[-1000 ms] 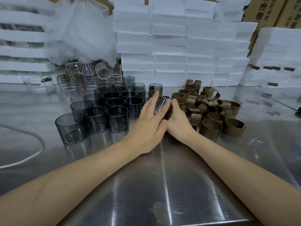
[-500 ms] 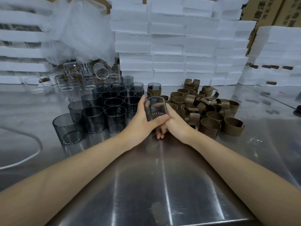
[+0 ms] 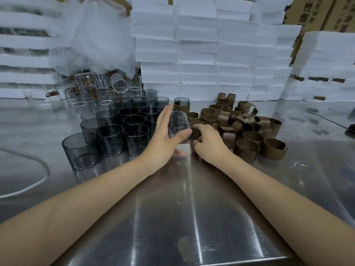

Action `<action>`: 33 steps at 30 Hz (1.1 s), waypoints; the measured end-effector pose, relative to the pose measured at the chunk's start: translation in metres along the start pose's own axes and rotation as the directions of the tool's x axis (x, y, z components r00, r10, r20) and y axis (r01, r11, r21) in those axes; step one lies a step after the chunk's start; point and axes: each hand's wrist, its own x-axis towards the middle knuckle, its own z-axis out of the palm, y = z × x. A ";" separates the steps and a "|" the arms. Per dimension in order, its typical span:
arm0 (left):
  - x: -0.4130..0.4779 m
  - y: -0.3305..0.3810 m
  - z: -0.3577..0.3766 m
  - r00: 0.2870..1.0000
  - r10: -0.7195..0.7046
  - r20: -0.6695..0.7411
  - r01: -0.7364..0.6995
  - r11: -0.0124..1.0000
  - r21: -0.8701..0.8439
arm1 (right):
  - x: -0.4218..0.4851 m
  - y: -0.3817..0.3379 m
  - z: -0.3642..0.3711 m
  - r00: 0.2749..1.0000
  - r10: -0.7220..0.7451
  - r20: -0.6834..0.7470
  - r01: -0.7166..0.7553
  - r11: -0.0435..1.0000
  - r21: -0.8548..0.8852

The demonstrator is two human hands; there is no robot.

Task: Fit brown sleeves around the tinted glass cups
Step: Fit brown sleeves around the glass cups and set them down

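1. The left hand (image 3: 163,143) pinches a tinted glass cup (image 3: 177,122) between its thumb and straight fingers, tilted above the middle of the bench (image 3: 192,217).
2. The right hand (image 3: 209,143) has its fingers curled round a brown sleeve (image 3: 196,132), which touches the cup's base.
3. Bare tinted cups (image 3: 113,139) stand clustered toward the left edge.
4. Loose sleeves (image 3: 247,148) lie heaped toward the right edge.
5. One sleeved cup (image 3: 182,105) stands upright between the two groups, toward the far edge.
6. White foam boxes (image 3: 197,60) are stacked along the far edge.
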 end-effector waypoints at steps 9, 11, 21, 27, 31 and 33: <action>-0.003 0.004 -0.001 0.989 -0.144 -0.023 0.141 0.986 -0.085 | -0.005 -0.009 -0.006 0.937 -0.105 -0.333 0.144 0.985 0.095; -0.003 0.004 0.000 0.982 -0.187 -0.031 0.183 0.979 -0.091 | -0.002 -0.006 -0.004 0.959 -0.088 -0.268 0.094 0.995 0.010; -0.001 0.004 0.003 0.965 -0.258 -0.054 0.251 0.961 -0.115 | 0.003 -0.010 -0.003 0.977 0.214 0.019 -0.214 0.958 0.192; -0.002 0.006 0.003 0.967 -0.253 -0.025 0.248 0.959 -0.134 | 0.000 -0.010 -0.005 0.953 0.162 -0.257 -0.066 0.936 0.346; -0.003 0.008 0.003 0.969 -0.246 -0.012 0.242 0.960 -0.143 | -0.002 -0.015 -0.004 0.903 0.064 -0.424 0.104 0.927 0.361; -0.004 0.009 0.004 0.969 -0.245 -0.018 0.239 0.957 -0.167 | -0.001 -0.014 -0.006 0.900 0.057 -0.432 0.130 0.911 0.392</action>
